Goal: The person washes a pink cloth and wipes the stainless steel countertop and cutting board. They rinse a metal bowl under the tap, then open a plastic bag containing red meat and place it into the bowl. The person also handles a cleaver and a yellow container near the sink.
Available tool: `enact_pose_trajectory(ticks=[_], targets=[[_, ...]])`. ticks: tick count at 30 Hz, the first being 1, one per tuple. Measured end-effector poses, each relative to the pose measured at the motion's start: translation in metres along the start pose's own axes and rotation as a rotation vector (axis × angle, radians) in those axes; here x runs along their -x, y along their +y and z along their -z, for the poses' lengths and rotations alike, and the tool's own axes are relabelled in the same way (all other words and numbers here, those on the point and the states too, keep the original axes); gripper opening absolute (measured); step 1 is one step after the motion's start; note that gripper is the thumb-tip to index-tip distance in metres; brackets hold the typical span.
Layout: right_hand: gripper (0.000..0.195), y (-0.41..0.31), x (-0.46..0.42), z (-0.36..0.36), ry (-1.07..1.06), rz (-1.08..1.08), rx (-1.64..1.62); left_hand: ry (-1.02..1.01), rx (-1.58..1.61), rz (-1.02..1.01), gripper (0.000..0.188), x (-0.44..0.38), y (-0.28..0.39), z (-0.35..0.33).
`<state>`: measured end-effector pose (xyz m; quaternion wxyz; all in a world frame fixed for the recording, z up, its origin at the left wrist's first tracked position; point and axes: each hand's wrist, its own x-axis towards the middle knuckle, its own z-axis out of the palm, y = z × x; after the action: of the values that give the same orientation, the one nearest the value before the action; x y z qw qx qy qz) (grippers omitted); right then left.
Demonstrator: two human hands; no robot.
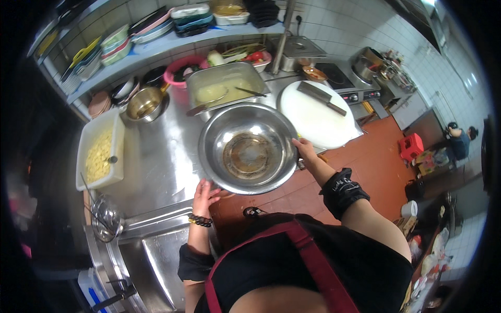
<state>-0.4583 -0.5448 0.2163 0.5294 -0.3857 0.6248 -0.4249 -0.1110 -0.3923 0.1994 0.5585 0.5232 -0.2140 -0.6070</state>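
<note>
A wide stainless-steel bowl (250, 154) is held in front of me, over the near edge of the steel counter (160, 168). Brownish marks ring the inside of its base. My right hand (305, 150) grips the right rim, its thumb on top and its other fingers mostly hidden. At the lower left rim is my left hand (204, 195), fingers apart; whether they touch the bowl is unclear. Just beyond the bowl stands a deep steel pan (227, 84) of pale yellow liquid, with a ladle (209, 99) in it. To the right, a cleaver (315, 92) lies on a round white cutting board (313, 125).
A white plastic tub (119, 135) of pale chunks sits left, near a steel pot (145, 105). Front left is a sink (156, 266) with a wire strainer (103, 219) beside it. A dish shelf (156, 45) spans the back. Another person (460, 141) is far right, by a red stool (411, 146).
</note>
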Motion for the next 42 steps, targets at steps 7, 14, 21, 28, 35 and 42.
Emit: enact_pose_trajectory(ticks=[7,14,21,28,35,42], targets=[[0.036,-0.043,-0.106,0.019,-0.076,0.221,0.215,0.27,0.109,-0.23,0.045,-0.029,-0.041,-0.068],[0.035,-0.103,-0.242,-0.04,-0.262,0.158,0.128,0.586,0.144,-0.328,0.029,-0.034,-0.038,-0.08],[0.024,-0.071,-0.34,-0.105,-0.35,0.38,0.158,0.718,-0.01,-0.307,0.027,-0.032,-0.04,-0.101],[0.011,-0.087,-0.299,-0.109,-0.301,0.237,-0.133,0.779,0.05,-0.305,0.039,-0.024,-0.044,-0.11],[0.019,-0.113,-0.303,-0.054,-0.321,0.254,-0.186,0.763,0.027,-0.281,0.036,-0.024,-0.035,-0.11],[0.015,-0.09,-0.349,-0.01,-0.243,0.338,-0.104,0.736,-0.007,-0.242,0.04,-0.024,-0.04,-0.092]])
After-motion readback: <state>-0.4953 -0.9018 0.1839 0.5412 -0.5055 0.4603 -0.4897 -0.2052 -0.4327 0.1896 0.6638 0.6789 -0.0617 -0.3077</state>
